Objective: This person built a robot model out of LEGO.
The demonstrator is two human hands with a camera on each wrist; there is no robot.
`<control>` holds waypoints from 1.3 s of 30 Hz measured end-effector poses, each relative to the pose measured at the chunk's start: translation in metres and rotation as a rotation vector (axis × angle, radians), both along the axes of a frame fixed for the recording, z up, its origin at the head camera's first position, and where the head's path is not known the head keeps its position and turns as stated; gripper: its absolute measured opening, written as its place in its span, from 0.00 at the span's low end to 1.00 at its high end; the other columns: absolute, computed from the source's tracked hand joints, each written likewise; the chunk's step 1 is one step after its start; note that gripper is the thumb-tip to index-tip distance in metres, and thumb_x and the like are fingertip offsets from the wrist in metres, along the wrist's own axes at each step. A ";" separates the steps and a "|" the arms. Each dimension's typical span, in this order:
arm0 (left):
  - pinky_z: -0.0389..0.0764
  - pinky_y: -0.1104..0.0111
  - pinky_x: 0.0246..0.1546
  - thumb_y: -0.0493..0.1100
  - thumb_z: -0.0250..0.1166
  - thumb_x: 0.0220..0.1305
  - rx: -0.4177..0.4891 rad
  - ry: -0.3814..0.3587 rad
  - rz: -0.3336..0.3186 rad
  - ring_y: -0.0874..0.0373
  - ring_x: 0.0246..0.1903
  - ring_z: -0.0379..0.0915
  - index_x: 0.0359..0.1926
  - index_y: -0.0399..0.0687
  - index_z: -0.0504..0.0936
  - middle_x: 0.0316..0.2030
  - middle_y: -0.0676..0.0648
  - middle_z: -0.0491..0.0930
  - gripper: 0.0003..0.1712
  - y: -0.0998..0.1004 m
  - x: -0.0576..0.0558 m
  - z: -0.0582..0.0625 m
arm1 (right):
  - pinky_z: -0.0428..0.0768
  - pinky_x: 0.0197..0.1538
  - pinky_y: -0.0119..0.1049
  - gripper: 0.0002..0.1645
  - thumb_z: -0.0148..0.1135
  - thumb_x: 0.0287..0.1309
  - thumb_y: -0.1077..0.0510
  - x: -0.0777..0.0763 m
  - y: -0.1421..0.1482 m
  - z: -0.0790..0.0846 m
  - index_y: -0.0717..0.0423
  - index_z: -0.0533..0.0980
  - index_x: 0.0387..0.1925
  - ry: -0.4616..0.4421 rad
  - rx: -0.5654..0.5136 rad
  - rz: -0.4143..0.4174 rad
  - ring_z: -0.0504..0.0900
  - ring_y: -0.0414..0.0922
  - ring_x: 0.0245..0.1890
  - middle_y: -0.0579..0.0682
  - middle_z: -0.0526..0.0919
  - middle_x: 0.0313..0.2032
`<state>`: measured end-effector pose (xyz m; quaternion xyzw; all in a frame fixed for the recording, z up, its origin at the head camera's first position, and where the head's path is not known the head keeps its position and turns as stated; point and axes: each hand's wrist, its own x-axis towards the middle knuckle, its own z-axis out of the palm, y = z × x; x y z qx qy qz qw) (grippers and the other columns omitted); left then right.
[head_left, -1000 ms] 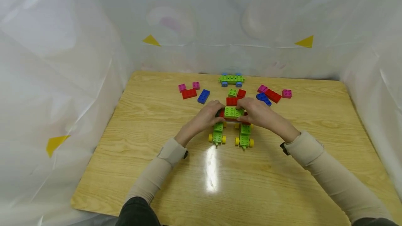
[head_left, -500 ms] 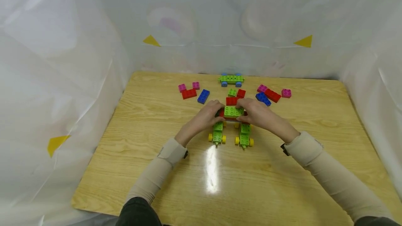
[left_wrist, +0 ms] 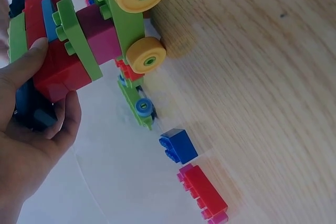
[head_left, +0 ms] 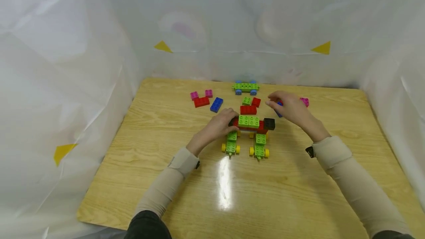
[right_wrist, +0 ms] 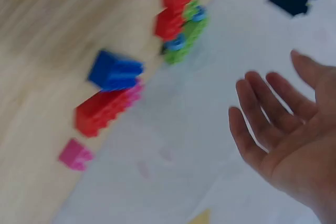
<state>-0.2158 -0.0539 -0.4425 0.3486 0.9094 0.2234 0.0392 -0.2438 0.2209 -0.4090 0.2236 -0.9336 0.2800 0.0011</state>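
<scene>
1. Left hand (head_left: 217,124): gripping the brick build (head_left: 249,121) by its left end, thumb on red, fingers round a dark block (left_wrist: 34,106).
2. Right hand (head_left: 292,110): released, nothing held, fingers slightly bent and apart. It partly covers a blue brick (right_wrist: 113,72) in the head view.
3. Build sits between the hands, nearer the wearer than the right one. Black block (head_left: 269,124) on its right end; green bases with yellow wheels (head_left: 259,150) on the near side.
4. Table (head_left: 282,194): light wood grain, rounded corners, under both hands. Bright glare streak (head_left: 224,183) on the near side of left hand.
5. Beyond left hand: another blue brick (head_left: 217,104); farther left, a red brick (head_left: 201,101). Green chassis (head_left: 245,87) beyond both hands, near the far edge.
6. Room: whitish plastic sheeting (head_left: 212,10) past the far edge and on both sides; yellow triangles on it, one (head_left: 322,48) beyond right hand.
</scene>
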 end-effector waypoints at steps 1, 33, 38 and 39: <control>0.74 0.67 0.46 0.46 0.67 0.62 -0.003 -0.003 0.001 0.55 0.47 0.70 0.57 0.39 0.75 0.47 0.45 0.75 0.25 0.000 0.000 0.000 | 0.76 0.46 0.55 0.23 0.56 0.68 0.51 -0.003 0.005 -0.005 0.66 0.76 0.52 0.017 0.005 -0.038 0.80 0.58 0.43 0.62 0.81 0.45; 0.73 0.64 0.55 0.43 0.70 0.59 0.204 -0.192 0.053 0.55 0.54 0.70 0.65 0.43 0.68 0.54 0.45 0.72 0.34 -0.004 0.000 -0.018 | 0.74 0.49 0.64 0.29 0.66 0.58 0.62 -0.005 0.026 -0.051 0.67 0.71 0.60 0.020 0.059 -0.236 0.75 0.67 0.51 0.71 0.75 0.54; 0.74 0.61 0.55 0.39 0.71 0.57 0.375 -0.214 0.094 0.52 0.55 0.71 0.68 0.42 0.62 0.53 0.45 0.73 0.40 -0.007 0.000 -0.024 | 0.75 0.50 0.59 0.27 0.67 0.59 0.60 0.006 0.014 -0.021 0.63 0.74 0.59 0.103 -0.091 -0.078 0.77 0.61 0.48 0.65 0.77 0.52; 0.74 0.60 0.55 0.38 0.71 0.57 0.400 -0.217 0.098 0.52 0.54 0.71 0.68 0.42 0.61 0.52 0.44 0.73 0.41 -0.007 0.000 -0.025 | 0.76 0.49 0.58 0.27 0.67 0.58 0.60 0.009 0.010 -0.016 0.62 0.74 0.59 0.106 -0.108 -0.038 0.77 0.59 0.47 0.64 0.78 0.51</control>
